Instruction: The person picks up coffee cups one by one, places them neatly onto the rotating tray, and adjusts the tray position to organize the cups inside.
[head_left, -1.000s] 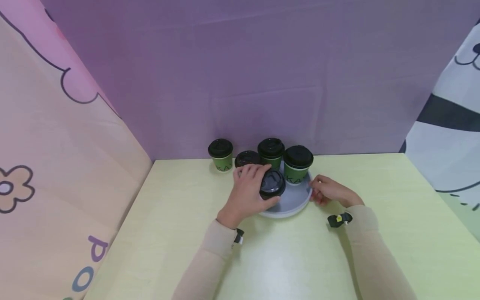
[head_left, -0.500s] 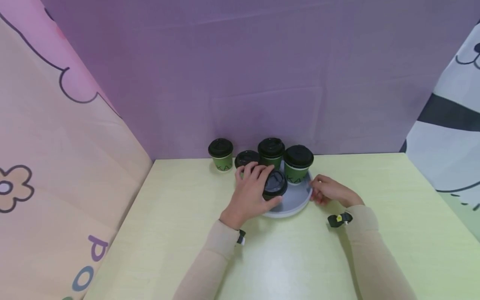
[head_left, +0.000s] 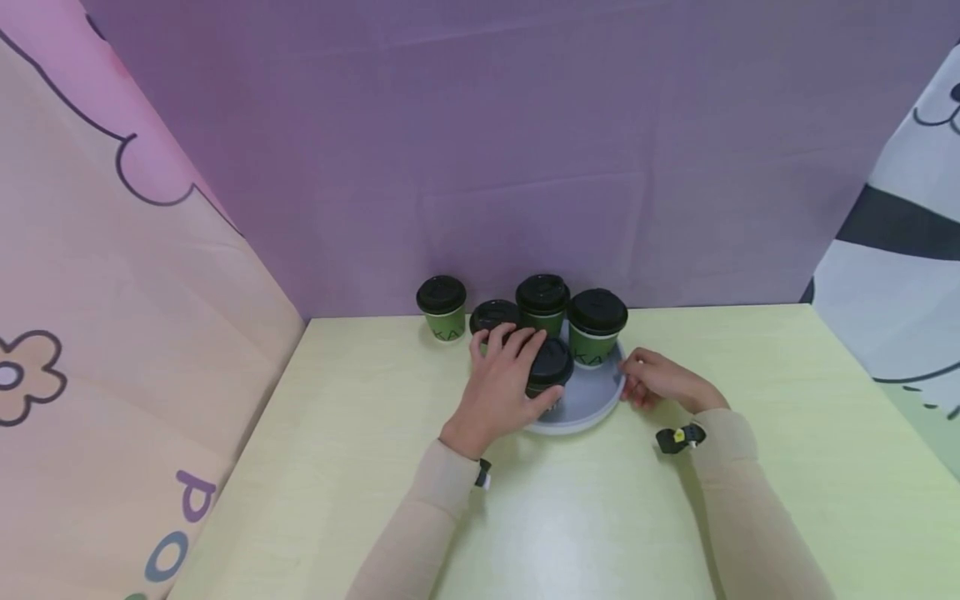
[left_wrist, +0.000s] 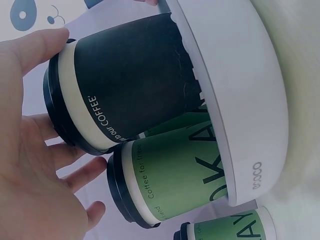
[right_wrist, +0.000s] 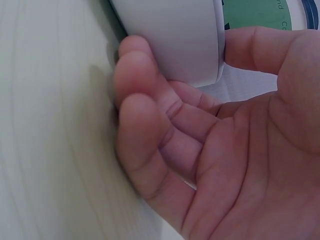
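My left hand (head_left: pixel 498 392) holds a dark paper coffee cup (left_wrist: pixel 137 70) by its black lid (head_left: pixel 551 361), thumb on the near side and fingertips at the far side. This cup stands at the front of a round, pale tray (head_left: pixel 581 410) with a low wall. My right hand (head_left: pixel 660 382) grips the tray's right rim; in the right wrist view its thumb lies over the edge and the other fingers (right_wrist: pixel 140 120) curl against the outer wall. Also on the tray are a green lidded cup (head_left: pixel 592 346) at the right, another cup (head_left: pixel 542 304) behind, and one (left_wrist: pixel 170 175) at the left.
A further green lidded cup (head_left: pixel 442 312) stands on the pale wooden table (head_left: pixel 360 417), left of the tray near the back. A purple cloth wall (head_left: pixel 480 150) rises behind the cups. Printed panels flank the table on the left (head_left: pixel 112 292) and right (head_left: pixel 900 233).
The front cup has moved slightly right and gone from tilted to upright, with my left hand shifting slightly right around it. My right hand and the tray have stayed in place.
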